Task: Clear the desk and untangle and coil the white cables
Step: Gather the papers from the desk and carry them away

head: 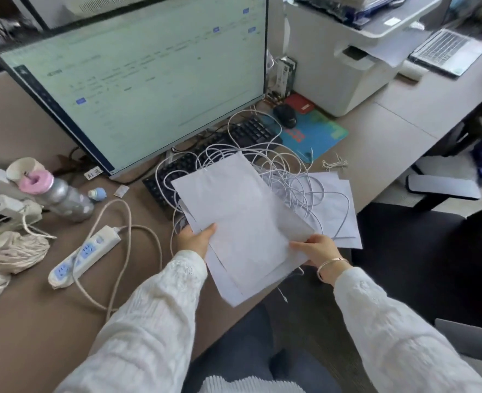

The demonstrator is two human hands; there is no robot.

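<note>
Both hands hold a stack of papers [242, 222] above the near edge of the desk [35, 321], just in front of the keyboard [205, 163]. The left hand [195, 239] grips the stack's left edge, thumb on top and fingers hidden beneath. The right hand [316, 249] pinches the lower right corner, thumb over the sheets.

The white cables [285, 171] lie in a loose tangle on the keyboard and on more loose sheets [344, 199] to the keyboard's right, just beyond both hands; the held stack covers part of the tangle. One loop reaches past the keyboard's far end toward the mouse [285, 116].

Left of the keyboard lie a power strip [85, 255] with its thick cord and a bottle [58, 195].
</note>
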